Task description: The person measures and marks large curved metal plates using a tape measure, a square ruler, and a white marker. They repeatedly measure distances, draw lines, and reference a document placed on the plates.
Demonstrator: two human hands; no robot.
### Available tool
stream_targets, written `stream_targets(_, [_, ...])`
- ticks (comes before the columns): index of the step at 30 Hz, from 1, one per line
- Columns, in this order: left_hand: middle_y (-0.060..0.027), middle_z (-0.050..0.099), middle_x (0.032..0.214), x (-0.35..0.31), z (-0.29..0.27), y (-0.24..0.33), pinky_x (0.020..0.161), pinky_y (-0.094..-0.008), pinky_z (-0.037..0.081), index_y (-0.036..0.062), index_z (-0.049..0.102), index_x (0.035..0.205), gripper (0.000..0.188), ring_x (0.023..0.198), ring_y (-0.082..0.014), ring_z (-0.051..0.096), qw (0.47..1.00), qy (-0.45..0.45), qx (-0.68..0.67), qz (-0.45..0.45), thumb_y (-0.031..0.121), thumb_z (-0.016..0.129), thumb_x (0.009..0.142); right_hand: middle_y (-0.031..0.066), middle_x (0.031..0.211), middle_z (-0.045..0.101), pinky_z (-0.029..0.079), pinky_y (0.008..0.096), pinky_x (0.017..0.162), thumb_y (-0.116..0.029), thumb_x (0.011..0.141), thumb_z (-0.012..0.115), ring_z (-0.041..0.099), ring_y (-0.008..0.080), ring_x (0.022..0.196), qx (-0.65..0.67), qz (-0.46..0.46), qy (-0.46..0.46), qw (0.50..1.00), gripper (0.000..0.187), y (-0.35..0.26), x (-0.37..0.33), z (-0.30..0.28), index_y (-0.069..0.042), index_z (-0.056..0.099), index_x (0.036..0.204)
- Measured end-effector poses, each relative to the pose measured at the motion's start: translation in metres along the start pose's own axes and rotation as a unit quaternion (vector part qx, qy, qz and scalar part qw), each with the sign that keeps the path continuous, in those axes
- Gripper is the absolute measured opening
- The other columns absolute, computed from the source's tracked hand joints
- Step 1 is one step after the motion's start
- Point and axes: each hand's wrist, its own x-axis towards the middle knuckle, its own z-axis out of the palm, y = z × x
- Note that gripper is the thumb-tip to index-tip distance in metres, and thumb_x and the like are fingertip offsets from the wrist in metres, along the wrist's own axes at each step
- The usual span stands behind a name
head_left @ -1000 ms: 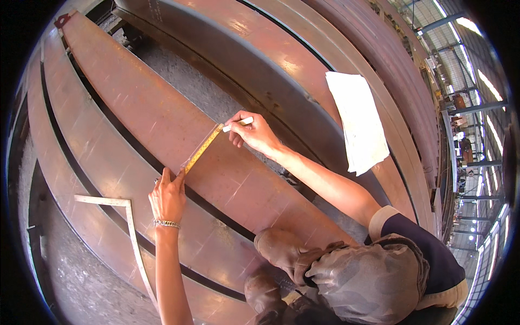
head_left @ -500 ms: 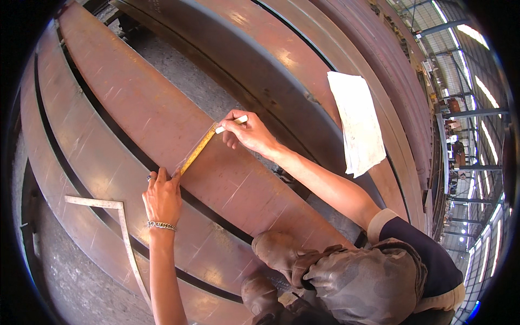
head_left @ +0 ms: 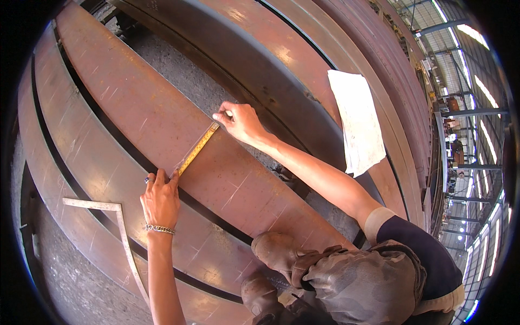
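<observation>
A yellow tape measure (head_left: 198,149) lies straight across the reddish-brown steel strip (head_left: 233,173). At the strip's near-left edge, the fingers of my left hand (head_left: 161,199) are closed on the tape's end. My right hand (head_left: 241,122) is closed around a white marking stick (head_left: 229,113), of which only a short piece shows between the fingers. That hand is just past the tape's other end, at the strip's far edge. Faint pale scribed lines run across the strip on both sides of the tape.
A metal carpenter's square (head_left: 120,214) lies on the strips at left. White paper sheets (head_left: 356,122) rest on the steel to the right. Dark gaps part the long strips. My boots (head_left: 276,253) stand on the steel in front of me. Shop framing rises at far right.
My right hand has lifted slightly away from the tape's far end, and the white stick has turned so it is mostly hidden. My left hand and the tape have hardly moved.
</observation>
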Motion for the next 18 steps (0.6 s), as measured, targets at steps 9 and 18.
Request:
stream_targets(9, [-0.0074, 0.061, 0.099, 0.0004, 0.0008, -0.0037, 0.071, -0.0437, 0.060, 0.0179, 0.075, 0.115, 0.028, 0.102, -0.0301, 0.066, 1.000, 0.009, -0.005, 0.006, 0.010, 0.067, 0.090, 0.0163, 0.061, 0.060, 0.049, 0.0419, 0.059, -0.025, 0.093, 0.073, 0.061, 0.0281, 0.056, -0.023, -0.047, -0.027, 0.998, 0.025, 0.0063, -0.0031, 0.0076, -0.001, 0.071, 0.088])
stream_targets(18, [-0.0053, 0.060, 0.092, 0.0010, 0.0021, -0.0045, 0.068, -0.0400, 0.056, 0.0185, 0.078, 0.107, 0.025, 0.090, -0.0251, 0.062, 0.998, 0.052, -0.006, 0.018, 0.010, 0.071, 0.086, 0.0144, 0.063, 0.062, 0.049, 0.0395, 0.059, -0.022, 0.091, 0.075, 0.062, 0.0255, 0.057, -0.014, -0.033, -0.027, 0.999, 0.023, -0.0012, -0.0043, 0.0035, 0.000, 0.069, 0.084])
